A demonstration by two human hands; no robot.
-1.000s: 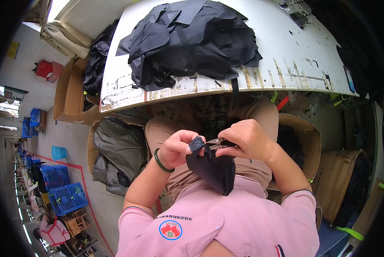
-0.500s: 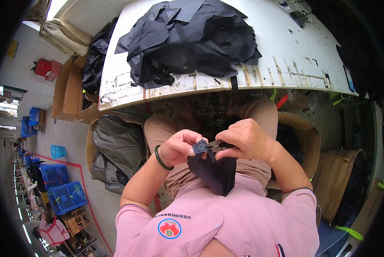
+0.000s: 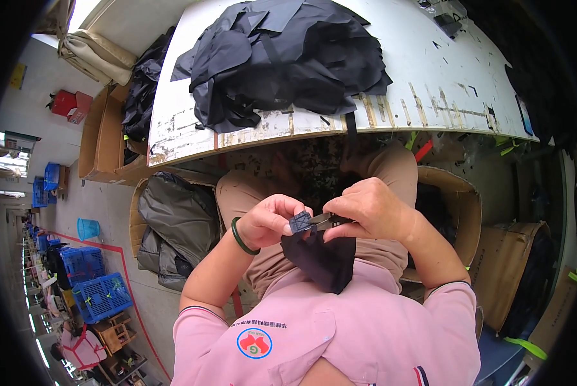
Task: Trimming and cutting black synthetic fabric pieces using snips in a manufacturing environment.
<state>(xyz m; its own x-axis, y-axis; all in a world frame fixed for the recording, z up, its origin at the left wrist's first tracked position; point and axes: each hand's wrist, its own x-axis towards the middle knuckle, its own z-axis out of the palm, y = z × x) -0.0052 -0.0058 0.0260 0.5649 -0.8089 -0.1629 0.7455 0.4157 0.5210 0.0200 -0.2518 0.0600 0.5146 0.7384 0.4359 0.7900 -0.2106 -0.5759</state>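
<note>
In the head view, the left hand (image 3: 272,222) pinches the square, cross-stitched tab (image 3: 300,221) of a black fabric piece (image 3: 325,264) between thumb and fingers. The rest of the piece hangs down from the tab, over the person's lap and against the front of the pink polo shirt (image 3: 314,315). A dark green bangle (image 3: 238,237) circles the left wrist.

The right hand (image 3: 369,209) has its grip closed around black-handled snips (image 3: 324,220). The pointed metal blades are aimed left at the tab, their tips at its edge; whether they touch it I cannot tell. Both hands are close together above the beige trousers (image 3: 238,193), just short of the white surface (image 3: 449,77).

On that surface lies a heap of black cut fabric panels (image 3: 288,71), with dark scraps and brownish tape marks scattered near the front edge. Beside the person's left leg stands a cardboard box full of grey-green fabric (image 3: 172,209); an open carton (image 3: 469,215) is on the right. Farther left, blue plastic crates (image 3: 102,297) and a light blue basket (image 3: 88,228) stand on the grey floor (image 3: 150,309).
</note>
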